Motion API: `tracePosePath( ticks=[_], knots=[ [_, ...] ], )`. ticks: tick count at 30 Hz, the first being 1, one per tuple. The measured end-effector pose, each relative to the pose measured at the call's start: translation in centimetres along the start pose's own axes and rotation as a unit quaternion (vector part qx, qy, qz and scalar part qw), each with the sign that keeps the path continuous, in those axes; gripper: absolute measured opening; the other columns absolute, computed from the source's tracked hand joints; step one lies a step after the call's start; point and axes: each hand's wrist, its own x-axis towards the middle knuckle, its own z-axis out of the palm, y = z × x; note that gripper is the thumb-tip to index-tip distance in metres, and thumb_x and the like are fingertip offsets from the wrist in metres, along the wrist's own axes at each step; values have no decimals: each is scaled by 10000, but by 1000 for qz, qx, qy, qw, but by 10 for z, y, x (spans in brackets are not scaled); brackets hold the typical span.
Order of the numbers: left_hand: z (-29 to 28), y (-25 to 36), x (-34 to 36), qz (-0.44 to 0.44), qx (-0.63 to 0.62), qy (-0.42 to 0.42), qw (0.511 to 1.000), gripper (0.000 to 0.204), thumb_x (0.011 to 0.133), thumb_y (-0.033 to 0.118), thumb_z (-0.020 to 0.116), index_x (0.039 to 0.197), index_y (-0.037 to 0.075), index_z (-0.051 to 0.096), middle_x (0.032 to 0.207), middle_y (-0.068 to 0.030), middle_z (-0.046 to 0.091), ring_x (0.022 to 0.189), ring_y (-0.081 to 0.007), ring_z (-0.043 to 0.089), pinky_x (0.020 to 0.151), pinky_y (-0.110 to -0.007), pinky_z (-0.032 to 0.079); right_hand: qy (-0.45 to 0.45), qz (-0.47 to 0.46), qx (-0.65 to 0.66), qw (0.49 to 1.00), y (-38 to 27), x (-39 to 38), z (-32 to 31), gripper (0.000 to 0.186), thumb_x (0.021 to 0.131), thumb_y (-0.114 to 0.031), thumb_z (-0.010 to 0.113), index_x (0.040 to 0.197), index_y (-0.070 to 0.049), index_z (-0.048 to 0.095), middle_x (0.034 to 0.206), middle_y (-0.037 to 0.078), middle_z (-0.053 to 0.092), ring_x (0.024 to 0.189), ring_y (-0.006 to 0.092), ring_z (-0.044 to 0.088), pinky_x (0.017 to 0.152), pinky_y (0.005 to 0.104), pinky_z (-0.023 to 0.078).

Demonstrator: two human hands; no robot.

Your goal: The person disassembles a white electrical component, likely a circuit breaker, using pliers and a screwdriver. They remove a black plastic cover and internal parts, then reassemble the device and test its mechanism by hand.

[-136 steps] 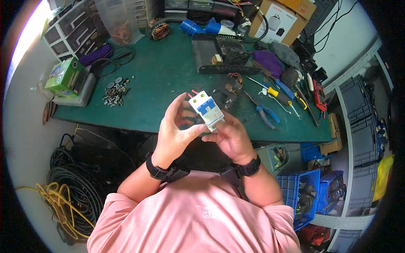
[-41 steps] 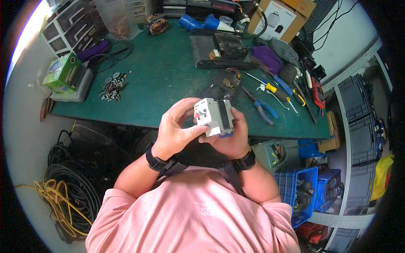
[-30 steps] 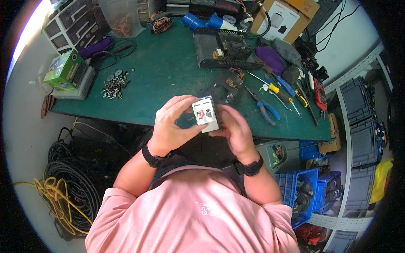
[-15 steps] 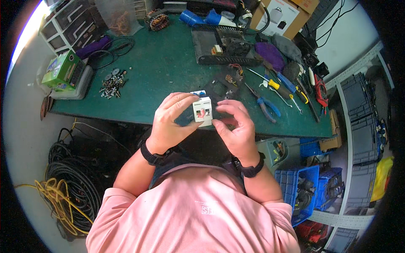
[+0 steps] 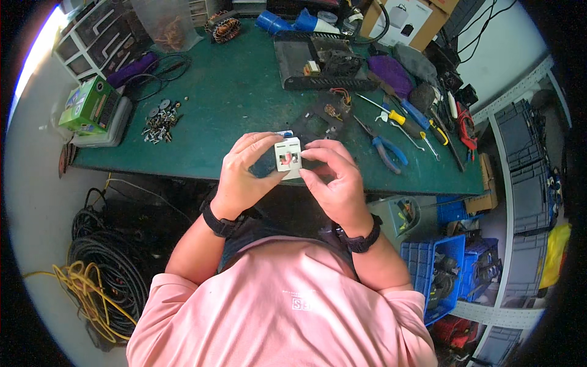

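A small white box-shaped plastic housing (image 5: pixel 288 148) is held up at the table's front edge. Two square openings show in its face, with something reddish visible through them, and a bit of blue shows behind its top. My left hand (image 5: pixel 243 178) grips it from the left, thumb below and fingers along the upper side. From the right, the thumb and fingers of my right hand (image 5: pixel 337 180) are closed against its other side. The backs of both hands hide part of the grip.
A pile of screws (image 5: pixel 161 122) lies on the green table (image 5: pixel 226 92) at left. Blue-handled pliers (image 5: pixel 388 153), screwdrivers (image 5: pixel 408 125) and wrenches lie at right. Behind the hands are a dark metal tray (image 5: pixel 293 64) and loose parts. Blue crates (image 5: pixel 449 257) stand below right, coiled cables (image 5: pixel 110 263) below left.
The white housing has shifted slightly left and tilted. My right hand has moved left, and its fingers have closed in on the housing's side.
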Motion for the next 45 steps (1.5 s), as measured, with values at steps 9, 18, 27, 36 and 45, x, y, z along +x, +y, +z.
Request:
tracePosePath(
  ticks=[9,18,27,36,45],
  knots=[
    [0,0,0,0,-18,-10,1000,528,612,42,829,1120,26,685,1117,-148,689,1036,-304,658,910,-374,517,10,-50,-43,998,3,5,9,215,803,1,741,1005,-35,677,1093,117,604,927,218,633,719,291,539],
    [-2,-1,4,19,-5,-24,1000,531,606,53,839,1113,40,684,1118,-128,693,1041,-310,648,913,-382,513,10,22,15,1000,-2,9,8,101,835,-8,710,917,-2,652,1005,112,589,864,224,623,688,300,527],
    [0,-3,6,-28,-18,-23,999,520,611,43,841,1107,32,685,1096,-134,695,1030,-303,653,911,-371,513,19,52,111,992,9,11,0,84,880,16,670,961,5,654,1018,71,588,868,124,611,654,222,513],
    [-1,-4,6,-49,-8,-37,998,552,620,19,830,1147,15,667,1107,-128,683,965,-233,662,871,-321,529,13,74,73,994,11,3,-12,130,879,31,666,1002,-10,658,1009,43,597,847,90,624,648,203,509],
    [2,-28,16,-193,-163,-21,967,516,792,74,800,1254,-51,608,1135,-114,689,999,-160,656,884,-294,532,-17,39,-35,998,15,9,7,341,774,-36,747,1091,-8,624,994,141,618,755,256,640,674,351,530]
  ],
)
